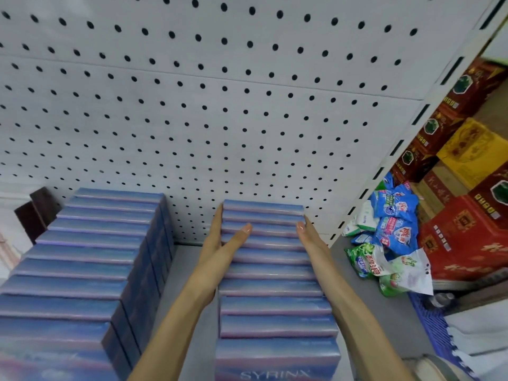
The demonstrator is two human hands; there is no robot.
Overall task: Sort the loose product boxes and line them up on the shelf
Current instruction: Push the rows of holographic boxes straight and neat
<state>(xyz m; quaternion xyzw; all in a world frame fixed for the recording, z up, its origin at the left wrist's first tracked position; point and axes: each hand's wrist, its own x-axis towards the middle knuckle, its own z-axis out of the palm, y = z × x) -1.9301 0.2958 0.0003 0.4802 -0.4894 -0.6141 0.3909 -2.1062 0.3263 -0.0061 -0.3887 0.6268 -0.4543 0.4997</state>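
— Fingers (220, 224) of the left hand (217, 243) lie flat and straight along the left side of the right-hand row of boxes (275, 273), thumb resting across the box tops; nothing is curled round a single box.

— And the other hand?

— Right hand (312, 240) mirrors it: palm pressed to the right side of the same row, fingers extended toward the back, thumb tip up on the top edge. Both hands are spread flat against the row, squeezing it between them rather than gripping anything.

— Where do the boxes sit?

— On the grey shelf (189, 273), in two files running from the front edge back to the white pegboard (220, 105). Each box stands on edge, blue fading to pink, face to face with the next. The nearest box in the right row shows pale lettering, "SYRINX".

— And the left-hand row (82, 259)?

— Untouched by either hand. It stands slightly higher in view and reaches the pegboard too, with a strip of bare shelf between it and the row being pressed.

— Anything held in containers nearby?

— Beyond the slotted shelf upright (395, 149), on the right, a loose heap of blue and green plastic packets (390, 232) lies beside stacked red cartons (467, 237), with a yellow carton (472, 149) among them. What is inside the cartons I cannot tell — they are closed. A blue ribbed crate edge (431, 323) shows below the packets.
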